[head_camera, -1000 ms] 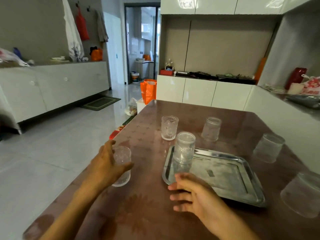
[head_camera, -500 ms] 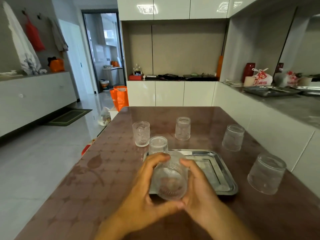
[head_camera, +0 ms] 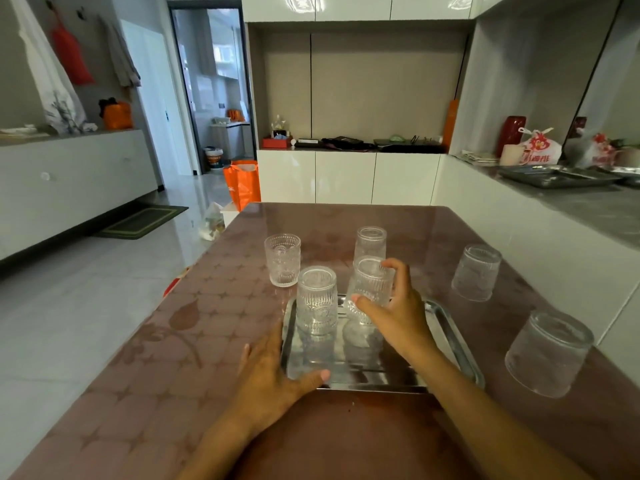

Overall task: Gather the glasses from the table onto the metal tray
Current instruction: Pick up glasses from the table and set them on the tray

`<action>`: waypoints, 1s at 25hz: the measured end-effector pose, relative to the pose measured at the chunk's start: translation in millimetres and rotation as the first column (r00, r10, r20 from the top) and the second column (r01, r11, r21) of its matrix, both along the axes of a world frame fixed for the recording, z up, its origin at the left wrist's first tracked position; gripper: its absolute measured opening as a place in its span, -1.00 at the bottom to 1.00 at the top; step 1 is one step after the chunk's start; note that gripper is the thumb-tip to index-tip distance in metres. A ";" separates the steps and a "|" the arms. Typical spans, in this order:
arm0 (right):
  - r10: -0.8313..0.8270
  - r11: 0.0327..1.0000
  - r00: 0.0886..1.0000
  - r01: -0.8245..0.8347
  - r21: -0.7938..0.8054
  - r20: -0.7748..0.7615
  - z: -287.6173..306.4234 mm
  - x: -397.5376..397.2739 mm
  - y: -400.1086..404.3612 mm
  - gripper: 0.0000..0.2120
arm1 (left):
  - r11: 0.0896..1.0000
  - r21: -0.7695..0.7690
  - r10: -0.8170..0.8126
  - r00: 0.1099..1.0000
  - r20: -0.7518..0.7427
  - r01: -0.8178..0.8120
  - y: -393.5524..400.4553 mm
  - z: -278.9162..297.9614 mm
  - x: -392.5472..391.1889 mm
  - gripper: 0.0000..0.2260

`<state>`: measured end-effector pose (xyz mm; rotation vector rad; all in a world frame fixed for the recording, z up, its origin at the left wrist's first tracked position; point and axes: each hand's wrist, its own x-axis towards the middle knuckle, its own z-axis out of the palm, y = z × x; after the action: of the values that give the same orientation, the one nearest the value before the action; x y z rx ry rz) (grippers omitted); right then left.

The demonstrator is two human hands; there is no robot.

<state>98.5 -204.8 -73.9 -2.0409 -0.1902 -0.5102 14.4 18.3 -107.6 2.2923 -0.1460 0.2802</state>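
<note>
A metal tray (head_camera: 450, 344) lies on the brown table in front of me. One ribbed glass (head_camera: 317, 299) stands upside down at the tray's far left. My right hand (head_camera: 394, 313) is shut on a second ribbed glass (head_camera: 372, 284), held upside down and slightly tilted over the tray's far side. My left hand (head_camera: 273, 375) lies flat with spread fingers against the tray's near left corner, thumb on the rim. On the table stand an upright glass (head_camera: 282, 259), an inverted glass (head_camera: 371, 242) behind the held one, and two inverted glasses (head_camera: 476, 271) (head_camera: 549, 353) at the right.
The table (head_camera: 207, 341) has its left edge open to a tiled floor. A white counter wall (head_camera: 540, 244) runs close along the table's right side. White cabinets stand beyond the far edge, with an orange bag (head_camera: 242, 183) on the floor.
The glass that both hands held near me is now in my right hand alone, over the tray's far side. My left hand let go and dropped to the tray's near left corner.
</note>
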 end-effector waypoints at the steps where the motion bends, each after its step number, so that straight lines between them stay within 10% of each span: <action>1: 0.006 0.999 1.000 -0.006 -0.032 0.007 -1.6 2.9 0.9 -0.34 | 1.000 0.002 0.000 1.000 0.001 0.000 -0.1 -0.8 0.1 -0.07; 17: 0.143 0.986 0.984 -0.152 -0.075 -0.108 -2.9 -38.9 -8.2 -0.02 | 0.997 -0.017 -0.077 0.997 0.010 0.078 3.1 3.0 -0.4 -0.20; 22: -0.362 0.929 0.856 0.363 0.069 0.369 -2.0 -103.2 -105.3 -0.05 | 0.999 0.014 -0.045 0.998 0.044 0.045 -2.5 1.3 -3.3 -0.29; 25: -0.544 0.827 0.823 0.559 -0.066 0.163 -1.0 -110.6 -155.3 0.15 | 1.000 0.007 -0.018 0.999 0.046 0.017 -4.5 3.7 -7.2 -0.29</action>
<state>-12.1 -360.2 -74.9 -2.1619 0.3180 -1.0230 7.2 13.8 -103.9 2.2913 -0.1908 0.3242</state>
